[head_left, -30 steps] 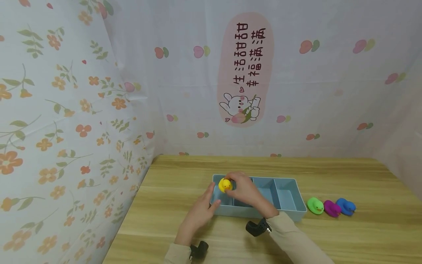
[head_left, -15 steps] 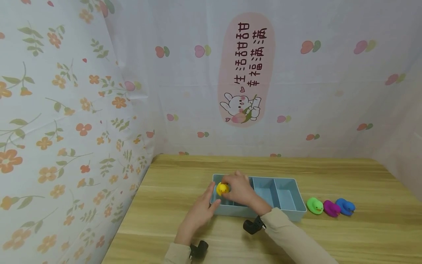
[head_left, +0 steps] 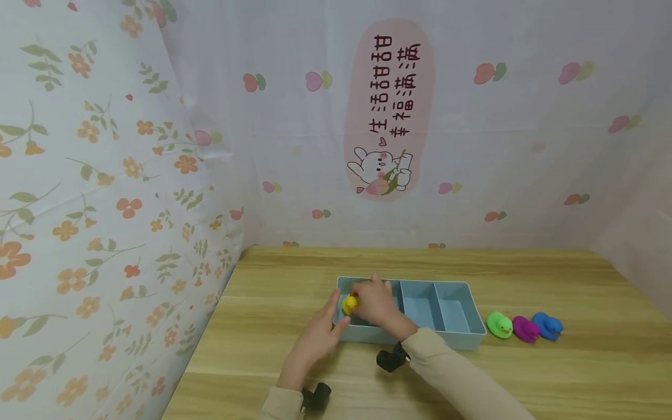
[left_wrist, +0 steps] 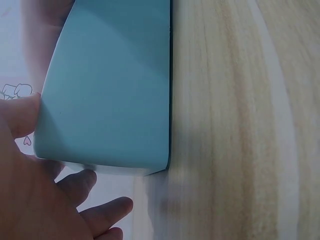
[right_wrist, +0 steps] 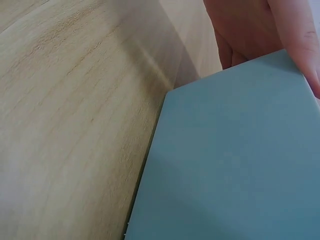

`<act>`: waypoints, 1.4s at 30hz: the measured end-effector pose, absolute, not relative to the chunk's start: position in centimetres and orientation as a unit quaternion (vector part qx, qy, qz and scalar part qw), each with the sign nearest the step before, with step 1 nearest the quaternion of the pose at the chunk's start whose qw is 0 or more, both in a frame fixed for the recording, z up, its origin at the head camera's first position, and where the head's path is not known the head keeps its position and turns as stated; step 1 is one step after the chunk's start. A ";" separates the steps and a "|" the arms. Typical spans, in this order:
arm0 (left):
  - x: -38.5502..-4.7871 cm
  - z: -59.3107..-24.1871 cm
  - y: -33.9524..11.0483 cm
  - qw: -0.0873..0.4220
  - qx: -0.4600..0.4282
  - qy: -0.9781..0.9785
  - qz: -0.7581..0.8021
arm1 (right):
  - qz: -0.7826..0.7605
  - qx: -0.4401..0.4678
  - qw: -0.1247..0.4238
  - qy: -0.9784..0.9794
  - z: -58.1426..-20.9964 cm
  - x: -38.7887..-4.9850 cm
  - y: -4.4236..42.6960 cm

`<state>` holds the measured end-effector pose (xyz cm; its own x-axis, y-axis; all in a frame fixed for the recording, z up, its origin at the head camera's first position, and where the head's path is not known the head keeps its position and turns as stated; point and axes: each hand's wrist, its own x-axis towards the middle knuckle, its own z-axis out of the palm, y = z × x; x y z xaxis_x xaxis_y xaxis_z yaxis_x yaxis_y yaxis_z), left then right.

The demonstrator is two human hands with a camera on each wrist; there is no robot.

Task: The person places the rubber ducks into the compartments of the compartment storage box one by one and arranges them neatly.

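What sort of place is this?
Probably a makeshift recording booth, not a lived-in room: printed cloth hangs behind and beside a wood-grain table, and both of the person's wrists carry black cameras.

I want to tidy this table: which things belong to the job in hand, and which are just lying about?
In the job:
yellow duck, held in the right hand
blue-grey tray, touched by the left hand

Lying untouched on the table, though perhaps part of the job too:
green duck
purple duck
blue duck
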<state>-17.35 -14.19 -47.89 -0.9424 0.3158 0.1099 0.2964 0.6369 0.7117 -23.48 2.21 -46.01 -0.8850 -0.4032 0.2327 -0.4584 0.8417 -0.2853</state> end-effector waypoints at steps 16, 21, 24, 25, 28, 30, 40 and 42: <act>-17.5 -47.5 -14.0 0.011 0.189 0.896 0.402 | 0.105 0.188 0.042 -0.976 -44.8 -23.0 1.6; -17.7 -47.6 -14.0 0.009 0.192 0.898 0.396 | 0.091 0.186 0.025 -0.978 -44.6 -23.0 1.6; -17.6 -47.6 -14.1 0.011 0.194 0.897 0.397 | 0.086 0.188 0.019 -0.978 -44.5 -22.8 1.6; -17.6 -47.6 -14.1 0.013 0.193 0.897 0.398 | 0.086 0.190 0.018 -0.978 -44.4 -22.7 1.6; -17.6 -47.6 -14.2 0.020 0.188 0.897 0.400 | 0.093 0.190 0.018 -0.977 -44.0 -22.6 1.8; -17.6 -47.6 -14.2 0.024 0.182 0.898 0.401 | 0.103 0.189 0.018 -0.976 -43.8 -22.6 1.9; -17.0 -47.3 -14.3 0.033 0.182 0.896 0.404 | 0.148 0.194 0.002 -0.970 -42.1 -22.1 2.7; -17.1 -47.3 -14.1 0.035 0.181 0.895 0.407 | 0.162 0.197 0.006 -0.967 -41.6 -22.0 3.0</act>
